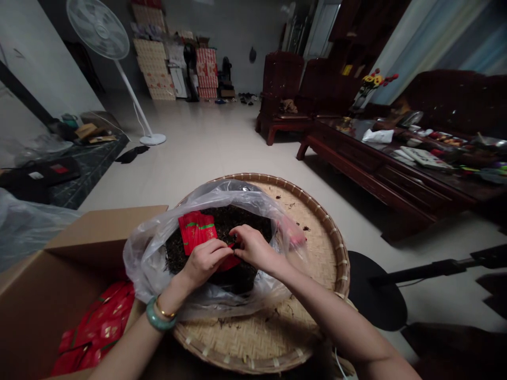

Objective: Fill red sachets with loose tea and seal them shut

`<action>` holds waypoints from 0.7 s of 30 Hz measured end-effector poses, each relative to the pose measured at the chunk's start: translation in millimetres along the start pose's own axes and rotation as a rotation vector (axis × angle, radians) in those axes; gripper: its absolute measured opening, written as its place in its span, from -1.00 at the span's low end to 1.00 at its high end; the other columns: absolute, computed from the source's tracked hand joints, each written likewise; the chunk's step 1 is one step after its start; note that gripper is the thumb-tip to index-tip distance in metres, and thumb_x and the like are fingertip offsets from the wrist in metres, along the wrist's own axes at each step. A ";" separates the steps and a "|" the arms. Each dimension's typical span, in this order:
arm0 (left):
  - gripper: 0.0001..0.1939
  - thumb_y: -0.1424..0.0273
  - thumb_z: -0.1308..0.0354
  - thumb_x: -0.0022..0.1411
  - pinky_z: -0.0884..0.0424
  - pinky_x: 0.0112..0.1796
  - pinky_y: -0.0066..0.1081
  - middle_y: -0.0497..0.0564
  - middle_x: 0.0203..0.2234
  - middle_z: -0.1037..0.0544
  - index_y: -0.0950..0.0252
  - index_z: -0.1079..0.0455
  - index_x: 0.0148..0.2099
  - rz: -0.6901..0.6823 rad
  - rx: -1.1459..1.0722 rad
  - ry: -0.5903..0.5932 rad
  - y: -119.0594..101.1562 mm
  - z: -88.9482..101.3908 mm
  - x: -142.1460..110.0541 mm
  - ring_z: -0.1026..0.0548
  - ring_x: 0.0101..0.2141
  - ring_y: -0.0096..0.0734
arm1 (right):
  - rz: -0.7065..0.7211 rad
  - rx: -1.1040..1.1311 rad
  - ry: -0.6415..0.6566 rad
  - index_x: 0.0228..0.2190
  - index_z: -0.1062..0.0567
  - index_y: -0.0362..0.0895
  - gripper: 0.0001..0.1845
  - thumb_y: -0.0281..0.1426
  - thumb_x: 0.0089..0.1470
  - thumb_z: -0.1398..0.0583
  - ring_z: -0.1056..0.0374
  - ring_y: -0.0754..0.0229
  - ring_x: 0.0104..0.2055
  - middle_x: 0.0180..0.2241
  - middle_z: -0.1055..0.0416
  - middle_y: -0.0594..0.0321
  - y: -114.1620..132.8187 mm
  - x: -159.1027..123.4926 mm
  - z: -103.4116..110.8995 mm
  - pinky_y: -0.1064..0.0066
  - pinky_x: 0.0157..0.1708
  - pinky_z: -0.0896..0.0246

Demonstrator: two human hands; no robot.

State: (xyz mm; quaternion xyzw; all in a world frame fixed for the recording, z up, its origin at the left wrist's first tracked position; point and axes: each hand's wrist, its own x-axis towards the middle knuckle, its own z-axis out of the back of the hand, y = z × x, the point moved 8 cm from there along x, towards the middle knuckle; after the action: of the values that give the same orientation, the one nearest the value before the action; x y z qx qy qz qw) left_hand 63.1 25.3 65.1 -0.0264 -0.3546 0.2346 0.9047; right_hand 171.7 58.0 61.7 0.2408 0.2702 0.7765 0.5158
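Observation:
A clear plastic bag point(150, 253) full of dark loose tea point(237, 219) sits on a round woven bamboo tray point(317, 232). A stack of red packets point(196, 229) lies on the tea at the left. My left hand point(204, 261) and my right hand point(253, 248) meet over the tea, both pinched on one small red packet point(231, 262) between them. My left wrist bears a green bangle and a thin gold one.
A cardboard box point(59, 274) at my left holds several red packets point(99, 327). A dark wooden table point(396, 174) with clutter and wooden chairs stand at the right. A white floor fan point(106, 42) is at the back left. A black stand base point(376, 290) lies by the tray.

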 end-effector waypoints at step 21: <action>-0.89 0.56 -0.06 0.25 -0.35 -0.29 -0.33 0.04 -0.39 -0.51 0.31 -0.35 -0.19 0.200 0.025 -0.255 6.5 2.9 3.9 -0.39 -0.34 -0.33 | 0.203 -0.180 -0.033 0.15 -0.19 -0.18 -0.42 -0.53 0.08 -0.13 -0.43 0.19 -0.21 -0.21 -0.52 0.14 11.4 -7.0 7.0 0.37 -0.14 -0.13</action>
State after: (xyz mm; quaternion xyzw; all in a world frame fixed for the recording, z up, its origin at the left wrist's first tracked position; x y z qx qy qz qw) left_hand 61.0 32.5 68.4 -0.0201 -0.4592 0.3292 0.8248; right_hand 171.1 49.0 73.8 0.2324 0.1652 0.8417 0.4585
